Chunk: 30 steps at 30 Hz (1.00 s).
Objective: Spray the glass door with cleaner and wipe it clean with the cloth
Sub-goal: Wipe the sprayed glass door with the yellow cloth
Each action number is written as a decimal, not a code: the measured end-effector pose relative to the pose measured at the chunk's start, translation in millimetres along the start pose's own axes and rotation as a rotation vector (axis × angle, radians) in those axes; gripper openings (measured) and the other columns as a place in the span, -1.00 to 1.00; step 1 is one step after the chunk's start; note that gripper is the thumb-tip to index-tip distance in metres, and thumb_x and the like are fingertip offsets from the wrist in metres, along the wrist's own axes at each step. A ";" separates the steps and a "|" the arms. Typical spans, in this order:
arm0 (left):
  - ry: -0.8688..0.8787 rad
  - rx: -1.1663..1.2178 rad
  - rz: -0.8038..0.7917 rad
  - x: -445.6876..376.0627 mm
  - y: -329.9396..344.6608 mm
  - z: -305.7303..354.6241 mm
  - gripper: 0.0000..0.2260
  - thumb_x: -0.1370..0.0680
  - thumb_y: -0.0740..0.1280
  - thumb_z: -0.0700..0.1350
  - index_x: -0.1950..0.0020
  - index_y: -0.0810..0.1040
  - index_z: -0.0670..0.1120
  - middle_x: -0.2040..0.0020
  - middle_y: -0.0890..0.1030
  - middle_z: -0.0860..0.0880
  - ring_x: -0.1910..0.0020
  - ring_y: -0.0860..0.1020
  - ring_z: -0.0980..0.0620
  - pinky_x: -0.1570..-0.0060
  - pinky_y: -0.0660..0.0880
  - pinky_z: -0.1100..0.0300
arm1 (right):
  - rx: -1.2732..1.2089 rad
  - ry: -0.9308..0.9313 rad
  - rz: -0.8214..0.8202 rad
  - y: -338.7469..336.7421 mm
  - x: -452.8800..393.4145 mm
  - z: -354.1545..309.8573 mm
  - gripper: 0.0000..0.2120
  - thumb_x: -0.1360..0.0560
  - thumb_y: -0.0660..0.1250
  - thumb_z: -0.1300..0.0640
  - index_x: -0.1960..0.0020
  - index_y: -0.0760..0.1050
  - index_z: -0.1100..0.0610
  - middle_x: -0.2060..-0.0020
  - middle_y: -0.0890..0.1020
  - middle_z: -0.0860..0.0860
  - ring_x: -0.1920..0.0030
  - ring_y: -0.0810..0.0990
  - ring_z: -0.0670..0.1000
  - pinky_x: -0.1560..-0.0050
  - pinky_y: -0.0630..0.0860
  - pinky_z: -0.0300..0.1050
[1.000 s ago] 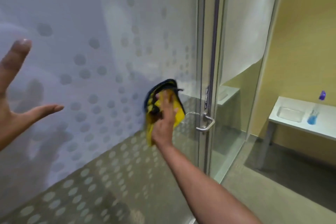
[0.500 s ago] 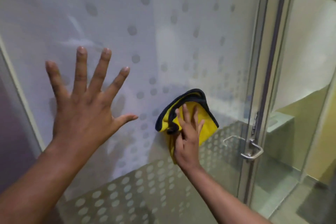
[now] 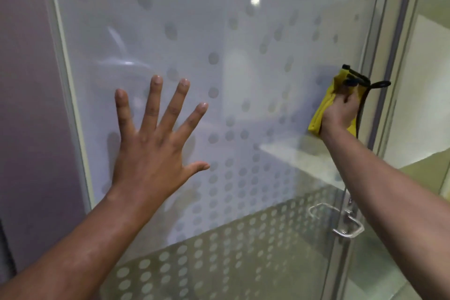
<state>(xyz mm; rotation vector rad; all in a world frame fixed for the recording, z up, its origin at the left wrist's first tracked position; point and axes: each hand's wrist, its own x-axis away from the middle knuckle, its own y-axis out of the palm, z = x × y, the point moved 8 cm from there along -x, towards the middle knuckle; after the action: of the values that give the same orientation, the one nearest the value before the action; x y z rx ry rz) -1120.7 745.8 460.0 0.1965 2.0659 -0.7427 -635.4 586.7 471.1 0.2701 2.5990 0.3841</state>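
The glass door (image 3: 243, 31) fills the view, frosted with a pattern of grey dots. My left hand (image 3: 155, 143) rests flat on the glass at the lower left, fingers spread, holding nothing. My right hand (image 3: 341, 112) presses a yellow cloth with black trim (image 3: 323, 109) against the glass near the door's right edge, above the handle. The spray cleaner is out of view.
A metal door handle (image 3: 345, 229) sticks out at the lower right. The metal door frame (image 3: 387, 80) runs up the right side, with a fixed glass panel beyond it. A purple wall (image 3: 26, 105) borders the door on the left.
My right hand has carried the cloth up and to the right, from the door's middle to its right edge. The left hand has come onto the glass and stays there.
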 end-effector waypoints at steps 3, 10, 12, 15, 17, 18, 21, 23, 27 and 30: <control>0.002 -0.007 0.018 0.6 -0.3 0.6 0.05 -0.44 0.16 0.59 -0.75 -0.20 0.14 -0.76 -0.32 -0.11 -0.73 -0.28 -0.33 -0.52 -0.25 -0.59 | -0.011 -0.100 0.006 16.4 8.5 -86.7 -0.39 -0.55 0.08 -0.21 -0.54 0.42 -0.07 -0.47 0.55 0.03 -0.53 0.43 0.11 -0.50 0.27 0.37; -0.017 -0.010 0.023 0.9 -0.5 -0.3 0.05 -0.45 0.14 0.59 -0.74 -0.25 0.13 -0.74 -0.37 -0.12 -0.72 -0.32 -0.33 -0.51 -0.33 -0.56 | -0.021 -0.488 -0.197 72.4 104.7 -250.1 -0.40 -0.61 0.15 0.25 -0.62 0.28 -0.05 -0.61 0.36 0.03 -0.66 0.17 0.09 -0.63 -0.02 0.30; -0.016 0.000 0.018 0.6 -0.6 -1.0 0.05 -0.45 0.15 0.59 -0.74 -0.24 0.13 -0.75 -0.36 -0.12 -0.72 -0.32 -0.33 -0.52 -0.31 -0.57 | -0.055 -0.681 -0.317 94.4 151.7 -287.8 -0.45 -0.63 0.19 0.20 -0.61 0.32 -0.06 -0.63 0.32 -0.03 -0.69 0.07 0.11 -0.57 -0.19 0.43; -0.016 0.005 0.008 0.3 -0.5 -2.4 0.05 -0.46 0.16 0.59 -0.75 -0.21 0.12 -0.75 -0.33 -0.13 -0.72 -0.29 -0.33 -0.52 -0.31 -0.57 | 0.023 -1.052 -0.468 120.3 225.9 -326.4 -0.57 -0.67 0.23 0.04 -0.54 0.43 -0.04 -0.61 0.36 -0.01 -0.68 0.08 0.21 -0.50 -0.21 0.57; -0.021 0.000 -0.001 0.1 -0.7 -2.3 0.04 -0.46 0.16 0.59 -0.75 -0.20 0.13 -0.75 -0.33 -0.13 -0.73 -0.29 -0.33 -0.53 -0.31 -0.57 | 0.105 -1.316 -0.539 127.6 275.2 -340.2 -0.57 -0.68 0.23 -0.02 -0.53 0.45 -0.03 -0.59 0.39 0.03 -0.66 0.12 0.27 -0.51 -0.15 0.59; -0.024 -0.004 -0.003 0.0 -0.6 -1.9 0.04 -0.46 0.15 0.59 -0.74 -0.21 0.13 -0.75 -0.35 -0.13 -0.73 -0.29 -0.33 -0.53 -0.30 -0.56 | 0.150 -1.451 -0.567 129.2 297.0 -342.8 -0.57 -0.69 0.22 -0.05 -0.54 0.43 -0.03 -0.59 0.39 0.04 -0.66 0.13 0.29 -0.51 -0.13 0.60; -0.028 -0.009 0.001 0.0 -0.5 -0.8 0.03 -0.47 0.10 0.60 -0.73 -0.27 0.14 -0.74 -0.39 -0.12 -0.72 -0.31 -0.33 -0.53 -0.31 -0.55 | 0.236 -1.720 -0.669 133.7 322.0 -338.3 -0.53 -0.72 0.09 -0.13 -0.58 0.37 -0.05 -0.60 0.38 0.06 -0.64 0.14 0.34 -0.53 -0.12 0.58; -0.028 0.005 0.010 0.2 -0.4 -1.4 0.03 -0.46 0.13 0.60 -0.74 -0.23 0.14 -0.75 -0.35 -0.11 -0.73 -0.29 -0.32 -0.53 -0.31 -0.55 | 0.254 -1.812 -0.702 131.2 308.0 -336.7 -0.53 -0.72 0.07 -0.14 -0.58 0.37 -0.06 -0.60 0.38 0.05 -0.64 0.16 0.33 -0.54 -0.13 0.54; -0.016 -0.007 0.010 1.7 -1.0 -1.2 0.03 -0.47 0.13 0.59 -0.75 -0.22 0.13 -0.75 -0.34 -0.11 -0.73 -0.29 -0.32 -0.53 -0.33 -0.54 | 0.187 -1.471 -0.604 119.7 226.1 -321.1 -0.61 -0.72 0.17 -0.03 -0.52 0.47 -0.03 -0.58 0.41 0.06 -0.65 0.19 0.27 -0.54 -0.13 0.50; -0.014 -0.014 0.011 2.0 -2.6 -0.6 0.03 -0.48 0.13 0.59 -0.74 -0.24 0.13 -0.74 -0.37 -0.11 -0.72 -0.32 -0.32 -0.51 -0.33 -0.54 | 0.073 -0.964 -0.444 98.3 167.4 -271.9 -0.61 -0.71 0.20 0.09 -0.52 0.45 -0.03 -0.60 0.38 0.02 -0.67 0.14 0.20 -0.54 -0.16 0.55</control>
<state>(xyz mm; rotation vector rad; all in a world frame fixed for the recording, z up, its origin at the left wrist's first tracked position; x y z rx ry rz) -1123.4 743.8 459.8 0.1939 2.0550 -0.7205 -903.2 662.8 655.7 -0.0965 1.6487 -0.0213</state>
